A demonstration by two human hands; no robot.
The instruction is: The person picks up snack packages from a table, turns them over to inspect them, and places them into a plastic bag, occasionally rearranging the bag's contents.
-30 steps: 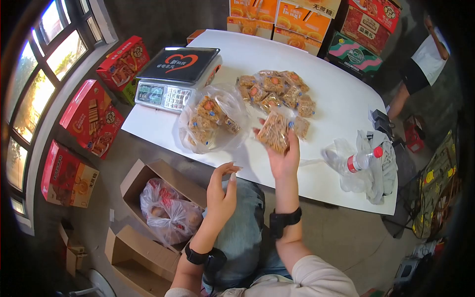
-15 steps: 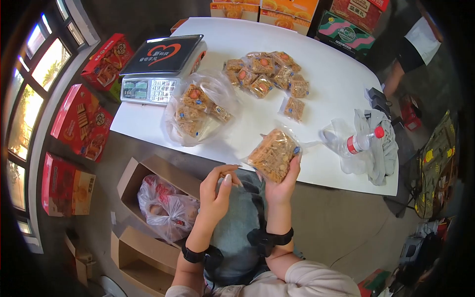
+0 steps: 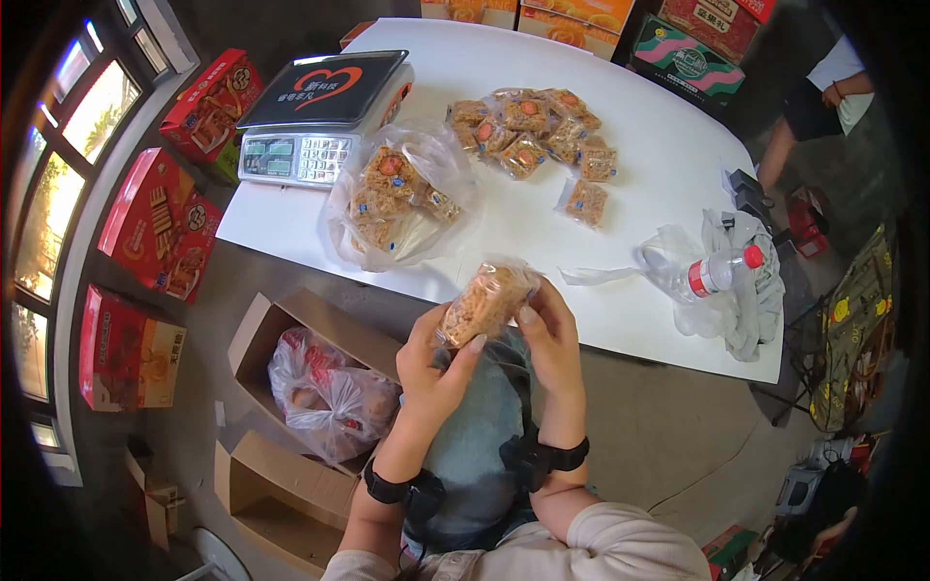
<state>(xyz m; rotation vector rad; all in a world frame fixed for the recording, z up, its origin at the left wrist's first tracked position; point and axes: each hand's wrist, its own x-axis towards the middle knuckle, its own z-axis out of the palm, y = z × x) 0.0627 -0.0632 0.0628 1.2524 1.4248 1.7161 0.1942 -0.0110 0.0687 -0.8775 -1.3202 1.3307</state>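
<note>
Turned and drawn in between both hands since the earlier frame, the clear-wrapped, golden-brown snack packet (image 3: 484, 302) is over the near edge of the white, smooth-topped table (image 3: 523, 228). The left hand (image 3: 431, 363) is closed around its left end, thumb in front; the right hand (image 3: 554, 349) pinches its right side, fingers partly curled. Holding both ends probably keeps it steady and easy to see. It looks thick and knobbly under shiny, crinkled film, perhaps grainy inside, though glare blurs this. Beyond, a translucent plastic bag (image 3: 341, 228) gapes around similar packets, its mouth likely spread for access, near a silver-and-black scale (image 3: 325, 92).
</note>
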